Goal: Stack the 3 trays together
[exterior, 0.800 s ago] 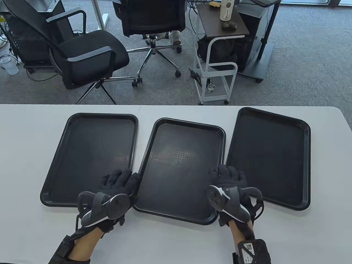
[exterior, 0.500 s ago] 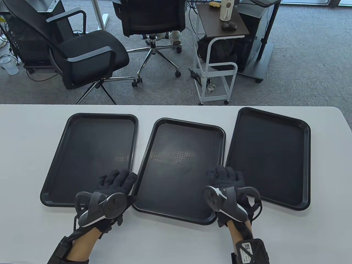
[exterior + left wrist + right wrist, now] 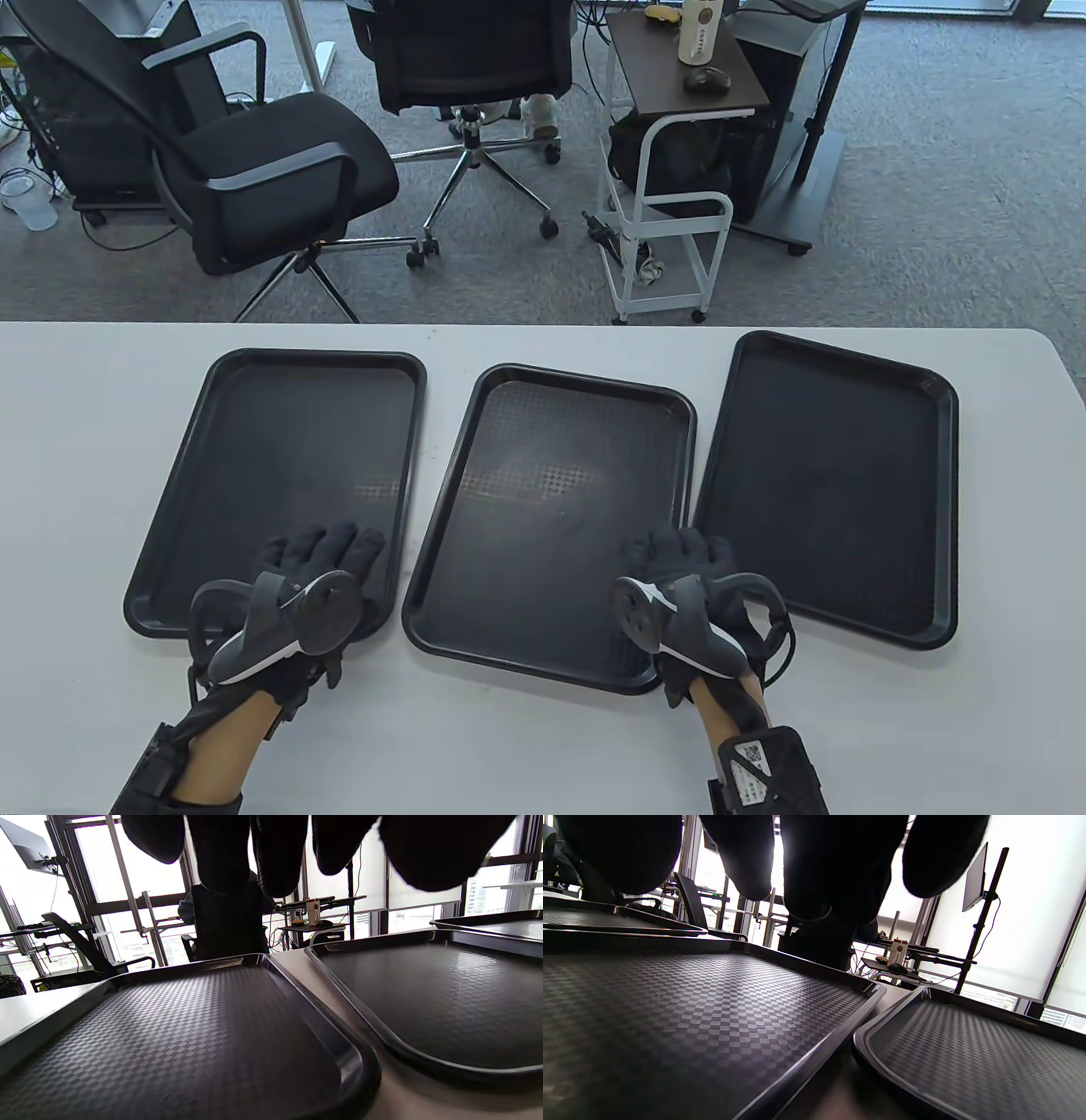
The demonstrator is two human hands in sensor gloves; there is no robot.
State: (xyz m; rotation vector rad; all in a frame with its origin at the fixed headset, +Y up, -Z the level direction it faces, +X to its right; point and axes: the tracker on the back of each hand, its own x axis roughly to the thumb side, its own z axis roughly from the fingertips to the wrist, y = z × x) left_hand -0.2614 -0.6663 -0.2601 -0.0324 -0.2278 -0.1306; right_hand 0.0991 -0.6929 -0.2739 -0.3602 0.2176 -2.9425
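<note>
Still at step 1, nothing stacked: my left hand hovers, fingers loose, over the left tray, L of the middle tray. My right hand, also holding nothing, sits over that tray's R edge; next I need a rim grip

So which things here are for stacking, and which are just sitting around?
For the job:
left tray
middle tray
right tray
left hand
right hand

Just sitting around:
office chair
side cart with a bottle and a mouse
plastic cup on the floor
</note>
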